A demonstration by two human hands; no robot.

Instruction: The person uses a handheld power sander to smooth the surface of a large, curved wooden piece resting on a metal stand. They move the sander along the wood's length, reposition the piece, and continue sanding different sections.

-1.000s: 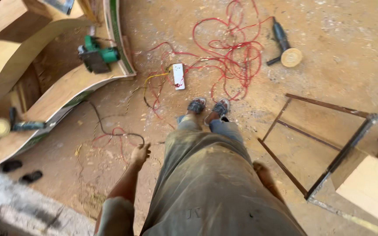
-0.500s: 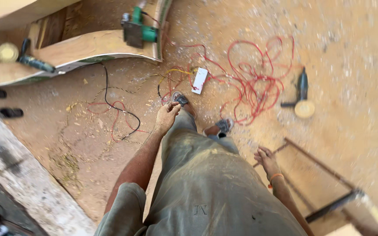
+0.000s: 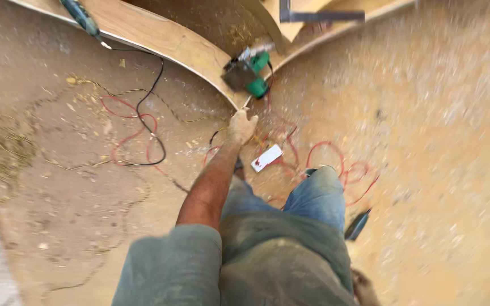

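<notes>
Sawdust-strewn floor (image 3: 75, 187), left hand (image 3: 241, 126) empty, fingers apart, near green power saw (image 3: 248, 73).

The power saw (image 3: 249, 73) is bright green with a grey metal plate, lying on a pale tan curved wooden board (image 3: 165, 39). Red cable (image 3: 336, 164) loops over the orange-brown, sawdust-speckled floor (image 3: 438, 141) around a white power strip (image 3: 266, 158) marked with red. A black cord (image 3: 153, 90) crosses it.

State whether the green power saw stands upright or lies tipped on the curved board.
Tipped: the green power saw lies slanted across the curved board.
</notes>
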